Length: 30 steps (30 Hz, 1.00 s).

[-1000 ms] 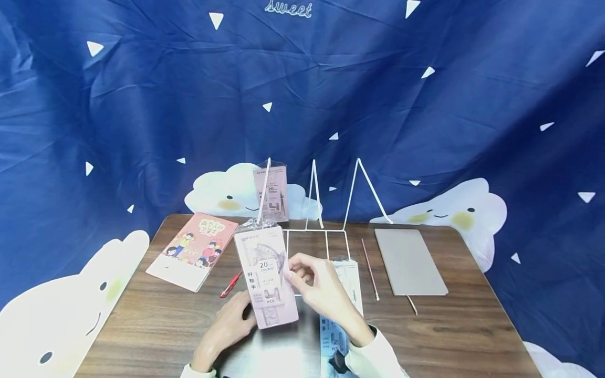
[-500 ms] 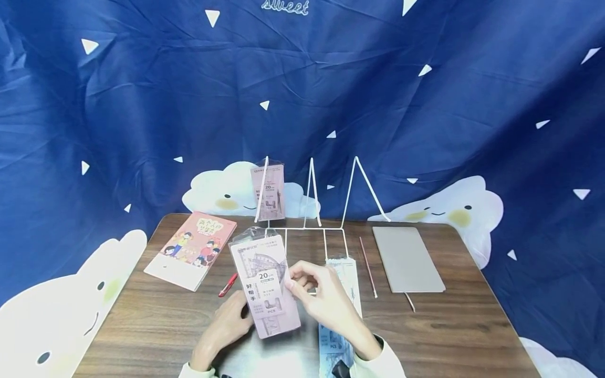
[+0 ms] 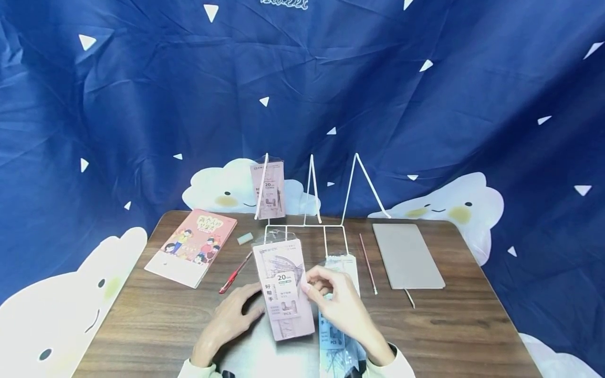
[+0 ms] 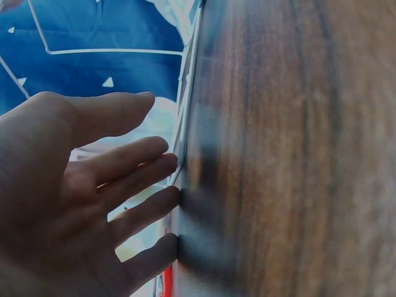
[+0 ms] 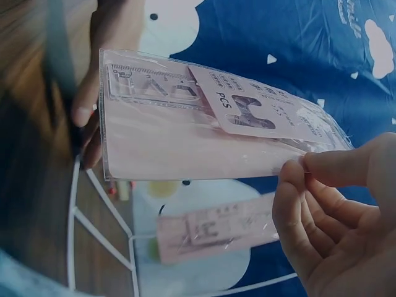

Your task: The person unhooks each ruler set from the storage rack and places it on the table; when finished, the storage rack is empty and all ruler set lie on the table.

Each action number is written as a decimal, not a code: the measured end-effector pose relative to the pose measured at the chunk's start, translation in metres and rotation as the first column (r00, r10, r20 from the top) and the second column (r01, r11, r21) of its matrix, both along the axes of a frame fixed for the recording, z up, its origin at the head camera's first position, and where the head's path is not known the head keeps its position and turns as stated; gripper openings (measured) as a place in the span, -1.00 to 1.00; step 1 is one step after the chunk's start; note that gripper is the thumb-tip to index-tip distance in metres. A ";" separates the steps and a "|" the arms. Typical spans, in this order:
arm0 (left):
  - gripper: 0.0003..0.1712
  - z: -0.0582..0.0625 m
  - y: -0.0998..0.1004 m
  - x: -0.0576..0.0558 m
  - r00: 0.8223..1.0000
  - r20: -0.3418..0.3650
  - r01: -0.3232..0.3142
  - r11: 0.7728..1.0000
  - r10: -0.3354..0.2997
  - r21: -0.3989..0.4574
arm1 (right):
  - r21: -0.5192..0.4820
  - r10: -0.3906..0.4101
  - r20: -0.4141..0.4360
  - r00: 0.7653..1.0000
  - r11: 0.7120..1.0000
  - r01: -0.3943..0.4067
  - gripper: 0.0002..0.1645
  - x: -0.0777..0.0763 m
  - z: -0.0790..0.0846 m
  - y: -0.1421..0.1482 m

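Observation:
My right hand [image 3: 342, 307] pinches the right edge of a pink ruler set [image 3: 285, 299] in a clear sleeve, held tilted above the table. In the right wrist view, the thumb and index finger of that hand [image 5: 337, 213] grip the edge of the sleeve, and a clear ruler shows inside. My left hand [image 3: 229, 323] is to the left of the packet, its fingertips down at the table. The left wrist view shows this hand [image 4: 93, 167] with fingers extended and nothing held. A second pink ruler set [image 3: 271, 197] hangs from the left hook of a white wire rack [image 3: 304, 226].
A blue ruler set [image 3: 333, 336] lies partly under my right forearm. On the left are a pink illustrated book [image 3: 194, 247], an eraser [image 3: 245, 239] and a red pen [image 3: 231, 278]. A pencil [image 3: 367, 265] and a grey notebook [image 3: 408, 257] lie on the right.
The held ruler set has moved right and slightly down, away from the rack's left hook. More of my left hand's fingers now shows, and the eraser has come into view.

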<state>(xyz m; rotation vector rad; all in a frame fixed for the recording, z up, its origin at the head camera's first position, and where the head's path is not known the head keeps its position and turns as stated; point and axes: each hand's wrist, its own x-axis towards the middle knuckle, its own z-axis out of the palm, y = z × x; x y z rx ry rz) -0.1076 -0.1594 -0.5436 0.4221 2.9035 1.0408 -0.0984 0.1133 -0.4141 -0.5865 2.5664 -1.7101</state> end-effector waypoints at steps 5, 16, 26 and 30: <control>-0.40 0.000 0.000 -0.001 0.999 -0.023 0.024 0.999 -0.023 0.025 | -0.007 -0.044 0.106 0.993 0.999 0.045 -0.97 0.006 -0.004 0.018; -0.42 0.004 0.000 -0.002 1.000 -0.002 0.011 0.999 -0.011 0.032 | 0.024 -0.137 0.214 0.967 0.991 0.135 -0.96 0.010 -0.020 0.056; -0.42 0.005 -0.001 0.000 1.000 0.008 0.010 0.999 -0.010 0.045 | 0.186 -0.246 0.239 0.939 0.961 0.204 -0.92 -0.002 -0.077 0.076; -0.42 0.006 0.000 0.001 1.000 0.010 0.011 0.998 -0.012 0.055 | 0.295 -0.301 0.154 0.941 0.923 0.247 -0.94 -0.001 -0.082 0.074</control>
